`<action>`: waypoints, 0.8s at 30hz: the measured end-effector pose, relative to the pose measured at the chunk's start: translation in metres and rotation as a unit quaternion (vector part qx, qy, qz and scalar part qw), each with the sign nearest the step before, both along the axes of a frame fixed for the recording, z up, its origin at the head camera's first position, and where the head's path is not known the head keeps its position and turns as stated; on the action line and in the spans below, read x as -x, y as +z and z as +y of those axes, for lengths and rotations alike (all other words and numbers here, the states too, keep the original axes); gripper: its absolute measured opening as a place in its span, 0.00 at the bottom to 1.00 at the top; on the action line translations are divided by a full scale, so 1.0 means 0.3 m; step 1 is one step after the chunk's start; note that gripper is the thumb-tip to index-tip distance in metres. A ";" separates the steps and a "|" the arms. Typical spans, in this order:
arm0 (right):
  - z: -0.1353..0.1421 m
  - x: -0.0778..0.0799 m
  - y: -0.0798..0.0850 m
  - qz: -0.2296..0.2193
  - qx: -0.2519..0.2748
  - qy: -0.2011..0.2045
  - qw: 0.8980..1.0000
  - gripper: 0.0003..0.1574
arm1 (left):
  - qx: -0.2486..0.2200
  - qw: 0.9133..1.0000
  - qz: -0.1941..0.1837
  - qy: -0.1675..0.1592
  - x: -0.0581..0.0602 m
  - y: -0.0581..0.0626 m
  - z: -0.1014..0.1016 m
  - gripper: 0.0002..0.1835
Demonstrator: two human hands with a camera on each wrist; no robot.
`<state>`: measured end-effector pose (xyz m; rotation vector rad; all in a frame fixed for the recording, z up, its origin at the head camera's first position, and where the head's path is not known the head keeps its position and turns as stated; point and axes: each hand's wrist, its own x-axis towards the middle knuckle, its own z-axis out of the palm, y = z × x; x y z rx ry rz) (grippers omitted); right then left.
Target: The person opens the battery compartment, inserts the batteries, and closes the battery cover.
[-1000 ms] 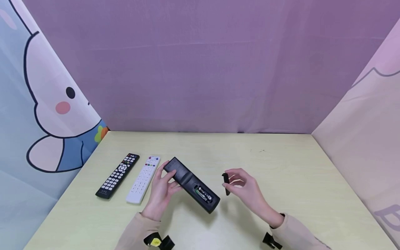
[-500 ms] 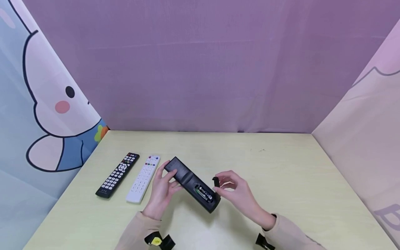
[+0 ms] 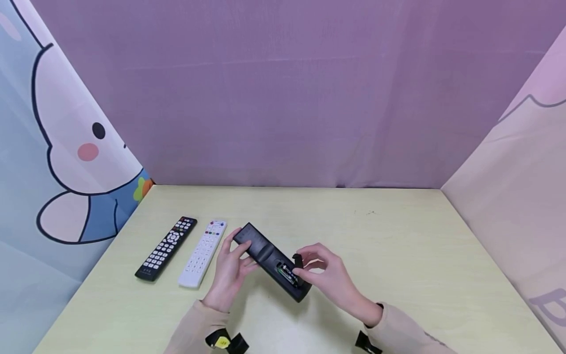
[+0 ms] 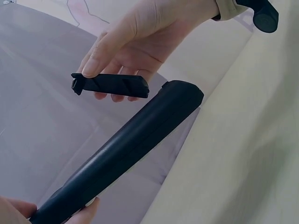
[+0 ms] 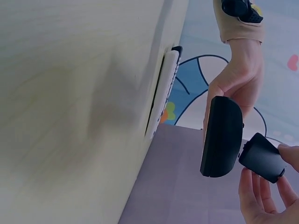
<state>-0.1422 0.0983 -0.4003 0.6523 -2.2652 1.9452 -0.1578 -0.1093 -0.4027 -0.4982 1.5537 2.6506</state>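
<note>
My left hand (image 3: 227, 275) grips a black remote control (image 3: 265, 254) by its far end, back side up and raised over the table. Its battery compartment (image 3: 286, 274) is uncovered, with battery shapes visible inside. Between thumb and fingers my right hand (image 3: 329, 278) pinches the small black battery cover (image 3: 298, 261), tilted just above the compartment's near end. The left wrist view shows the cover (image 4: 114, 85) beside the remote's end, with a slight gap. Likewise, in the right wrist view the cover (image 5: 262, 157) stands close to the remote (image 5: 222, 140).
Left of my hands, a white remote control (image 3: 203, 253) and a black remote control with white buttons (image 3: 167, 250) lie face up on the pale wooden table (image 3: 398, 236). A purple cloth (image 3: 292, 98) hangs behind the table, with printed cloths at both sides.
My right hand has moved left, bringing the battery cover from beside the remote to over its compartment. The left hand and its remote have hardly moved.
</note>
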 end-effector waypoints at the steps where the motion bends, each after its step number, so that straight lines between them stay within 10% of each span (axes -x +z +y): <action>1: -0.003 -0.004 0.008 0.001 -0.001 0.000 1.000 0.19 | -0.001 1.000 -0.001 0.000 0.000 0.000 0.000 0.27; 11: -0.019 -0.030 0.053 0.012 -0.021 0.005 1.000 0.18 | 0.000 1.000 -0.002 -0.002 0.000 0.004 0.004 0.27; 24: -0.016 0.013 -0.056 0.100 -0.045 0.005 0.994 0.19 | 0.002 1.000 0.002 0.002 -0.002 0.005 0.007 0.27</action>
